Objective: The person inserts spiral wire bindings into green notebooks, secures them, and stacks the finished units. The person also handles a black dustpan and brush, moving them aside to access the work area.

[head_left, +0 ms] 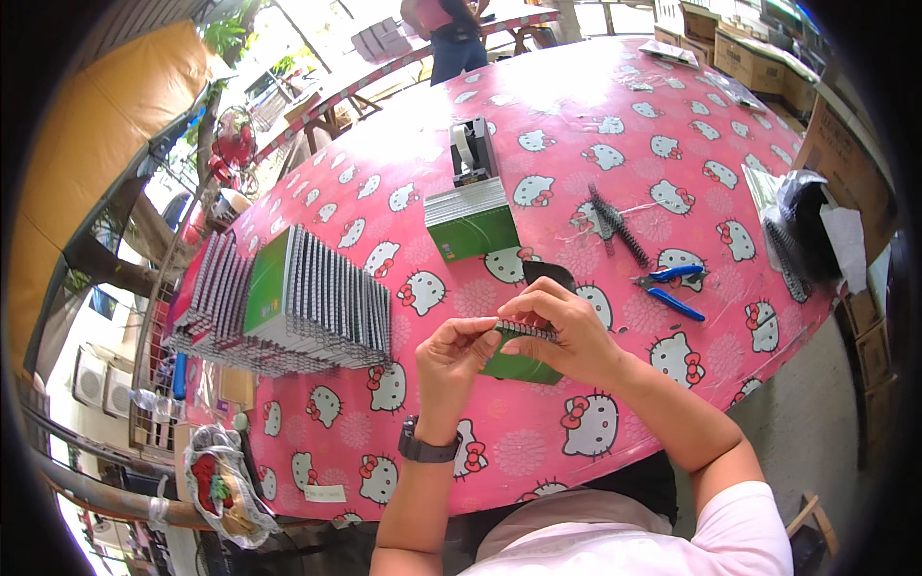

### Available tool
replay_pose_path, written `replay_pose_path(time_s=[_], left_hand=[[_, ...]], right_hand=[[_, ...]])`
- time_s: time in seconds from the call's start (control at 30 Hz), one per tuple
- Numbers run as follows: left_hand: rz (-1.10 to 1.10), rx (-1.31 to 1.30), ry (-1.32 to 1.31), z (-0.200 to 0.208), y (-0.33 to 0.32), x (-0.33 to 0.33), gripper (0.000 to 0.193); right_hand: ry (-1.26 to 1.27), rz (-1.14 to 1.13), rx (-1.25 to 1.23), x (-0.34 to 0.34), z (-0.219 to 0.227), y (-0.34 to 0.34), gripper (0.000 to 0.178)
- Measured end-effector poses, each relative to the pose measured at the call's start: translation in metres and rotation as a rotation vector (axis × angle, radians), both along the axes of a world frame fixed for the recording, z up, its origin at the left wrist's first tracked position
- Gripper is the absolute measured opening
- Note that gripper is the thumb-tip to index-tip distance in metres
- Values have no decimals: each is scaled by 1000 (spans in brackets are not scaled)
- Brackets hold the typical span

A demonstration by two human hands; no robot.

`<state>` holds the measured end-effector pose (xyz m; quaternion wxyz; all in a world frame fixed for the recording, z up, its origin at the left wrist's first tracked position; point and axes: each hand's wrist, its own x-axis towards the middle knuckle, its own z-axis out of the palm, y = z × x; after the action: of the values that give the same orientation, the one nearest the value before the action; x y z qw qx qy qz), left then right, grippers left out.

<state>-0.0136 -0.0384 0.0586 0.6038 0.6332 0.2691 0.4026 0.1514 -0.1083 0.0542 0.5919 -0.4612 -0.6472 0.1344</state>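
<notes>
A small green notebook (pixel 523 368) is held over the near middle of the table, its black spiral binding (pixel 526 330) along the upper edge. My right hand (pixel 571 331) grips it at the right, fingers over the spiral. At the spiral's left end, my left hand (pixel 453 348) pinches thumb and forefinger together; fine detail there is too small to see. Beyond my hands stands a stack of green-covered pads (pixel 475 230). Blue-handled pliers (pixel 675 278) and loose black spiral coils (pixel 619 226) lie to the right.
Stacked spiral-bound notebooks (pixel 317 298) stand at the left. A tape dispenser (pixel 471 154) sits behind the green pads. More coils (pixel 788 261) and plastic bags lie at the right edge. The pink patterned tablecloth (pixel 519 449) covers the table. A person (pixel 454 38) stands beyond it.
</notes>
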Motion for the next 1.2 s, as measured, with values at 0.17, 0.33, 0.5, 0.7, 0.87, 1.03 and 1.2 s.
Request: replay_pose_path(time_s=[0.17, 0.33, 0.5, 0.7, 0.87, 1.03, 1.2], left_hand=[[21, 140, 48, -2, -2, 3, 15], [24, 288, 20, 0, -10, 4, 14], [-16, 270, 18, 0, -8, -1, 13], [-24, 372, 45, -11, -3, -4, 11], [41, 408, 150, -4, -4, -1, 11], [244, 728, 367, 3, -12, -5, 12], [500, 958, 345, 90, 29, -63, 22]], right_hand=[[115, 76, -64, 2, -2, -2, 23], [50, 40, -64, 0, 2, -5, 24], [192, 78, -120, -6, 3, -9, 24], [-56, 38, 12, -2, -1, -4, 24], [-2, 72, -98, -4, 3, -7, 19], [-152, 86, -172, -4, 1, -9, 38], [-135, -70, -154, 3, -1, -5, 69]])
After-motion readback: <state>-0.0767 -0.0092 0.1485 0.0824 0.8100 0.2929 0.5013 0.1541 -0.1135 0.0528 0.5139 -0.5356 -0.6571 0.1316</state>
